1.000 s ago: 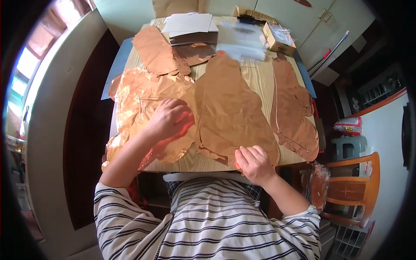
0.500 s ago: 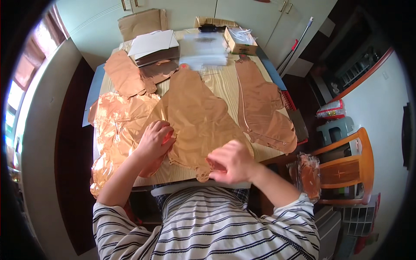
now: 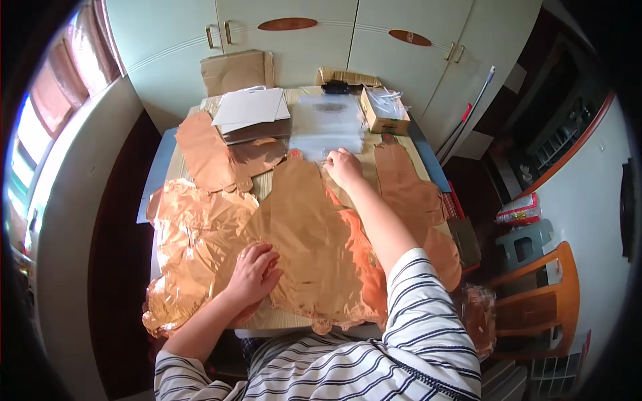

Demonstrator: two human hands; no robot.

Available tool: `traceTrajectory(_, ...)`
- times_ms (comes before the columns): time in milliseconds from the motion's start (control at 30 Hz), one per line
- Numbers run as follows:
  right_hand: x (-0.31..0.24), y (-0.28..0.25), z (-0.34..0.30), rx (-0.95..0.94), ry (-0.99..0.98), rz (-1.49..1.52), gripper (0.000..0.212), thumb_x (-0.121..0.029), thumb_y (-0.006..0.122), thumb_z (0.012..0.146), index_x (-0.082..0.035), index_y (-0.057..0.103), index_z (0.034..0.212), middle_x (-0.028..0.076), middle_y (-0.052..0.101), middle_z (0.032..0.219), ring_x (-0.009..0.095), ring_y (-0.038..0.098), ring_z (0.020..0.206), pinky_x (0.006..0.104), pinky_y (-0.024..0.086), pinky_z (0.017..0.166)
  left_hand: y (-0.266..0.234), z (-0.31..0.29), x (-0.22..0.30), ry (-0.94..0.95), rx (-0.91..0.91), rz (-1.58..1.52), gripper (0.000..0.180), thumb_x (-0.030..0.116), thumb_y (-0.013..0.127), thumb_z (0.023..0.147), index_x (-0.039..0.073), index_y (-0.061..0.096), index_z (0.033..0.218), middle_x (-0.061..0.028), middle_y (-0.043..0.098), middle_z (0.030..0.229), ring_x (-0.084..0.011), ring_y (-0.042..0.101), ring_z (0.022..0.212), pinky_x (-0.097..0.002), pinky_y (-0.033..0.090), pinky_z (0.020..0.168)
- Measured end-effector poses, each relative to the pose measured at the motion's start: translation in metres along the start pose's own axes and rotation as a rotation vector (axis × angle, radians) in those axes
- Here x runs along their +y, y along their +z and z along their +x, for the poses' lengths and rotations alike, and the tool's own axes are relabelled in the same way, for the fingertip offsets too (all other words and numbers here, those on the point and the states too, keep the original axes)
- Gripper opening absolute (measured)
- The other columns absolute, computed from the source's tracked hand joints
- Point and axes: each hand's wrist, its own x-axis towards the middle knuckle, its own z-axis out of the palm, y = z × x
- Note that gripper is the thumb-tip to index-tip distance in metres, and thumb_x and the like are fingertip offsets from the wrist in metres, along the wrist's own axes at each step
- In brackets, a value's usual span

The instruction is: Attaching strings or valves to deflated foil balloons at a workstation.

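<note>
A large, flat, copper-coloured foil balloon (image 3: 304,234) lies in the middle of the table, its right edge lifted and showing orange. At its lower left edge is my left hand (image 3: 257,273), fingers curled together; whatever they hold is hidden. My right arm stretches across the balloon's right side. The right hand (image 3: 343,167) is closed beside the balloon's narrow far end, close to a stack of clear plastic bags (image 3: 328,127); its fingertips hide what they pinch.
Shiny crumpled foil balloons (image 3: 194,240) cover the left side; another flat one (image 3: 408,170) lies right. Farther back are white cards (image 3: 249,107) and a small cardboard box (image 3: 388,123). A wooden chair (image 3: 545,301) stands at the right, with cabinets (image 3: 294,53) behind.
My right hand has moved from the balloon's near edge to its far end. The left hand stays at the left edge. The view has tilted up, and the balloon's right edge has lifted.
</note>
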Motion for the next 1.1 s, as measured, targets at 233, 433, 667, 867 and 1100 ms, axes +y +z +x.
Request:
traceTrajectory(233,-0.011,0.030,0.023,0.072,-0.145,0.174,0.016,-0.016,0.075,0.074,-0.006,0.063,0.076,0.013,0.060,0.081,0.034,0.061,0.078,0.0435,0.050,0.070,0.000,0.004,0.011,-0.049,-0.018,-0.012,0.042,0.015,0.075,0.072,0.004,0.062,0.110,-0.0177,0.056,0.118,-0.0381,0.052,0.116,-0.0470,0.042,0.097)
traceTrajectory(433,0.006,0.000,0.006,0.159,-0.030,0.320,0.010,-0.013,0.073,0.077,-0.007,0.065,0.080,0.012,0.064,0.085,0.031,0.064,0.080,0.0392,0.051,0.071,-0.012,0.012,0.014,-0.048,-0.038,-0.042,0.041,0.017,0.075,0.075,0.004,0.061,0.111,-0.0169,0.056,0.119,-0.0379,0.052,0.114,-0.0465,0.042,0.097)
traceTrajectory(667,0.075,-0.058,-0.008,0.008,0.222,-0.085,0.075,-0.031,0.081,0.071,-0.004,0.047,0.132,0.022,0.054,0.130,0.036,0.052,0.121,0.0423,0.042,0.101,-0.017,0.121,-0.017,-0.039,-0.025,-0.026,0.053,0.026,0.076,0.076,0.006,0.057,0.121,-0.0174,0.052,0.128,-0.0378,0.049,0.118,-0.0463,0.042,0.100)
traceTrajectory(867,0.087,-0.048,0.052,-0.216,0.157,-0.095,0.123,-0.039,0.088,0.060,-0.002,0.014,0.151,0.029,0.034,0.147,0.041,0.038,0.135,0.0429,0.034,0.112,0.044,0.219,-0.070,-0.061,-0.020,0.115,0.075,0.034,0.077,0.074,0.009,0.044,0.136,-0.0189,0.043,0.138,-0.0388,0.042,0.128,-0.0473,0.038,0.105)
traceTrajectory(1100,0.092,-0.062,0.101,-0.356,0.275,0.055,0.108,-0.043,0.084,0.064,0.002,0.028,0.145,0.029,0.051,0.134,0.038,0.051,0.125,0.0406,0.042,0.105,0.089,0.315,-0.066,-0.094,-0.261,0.444,0.109,0.048,0.081,0.064,0.014,0.024,0.150,-0.0189,0.029,0.152,-0.0401,0.029,0.139,-0.0541,0.027,0.112)
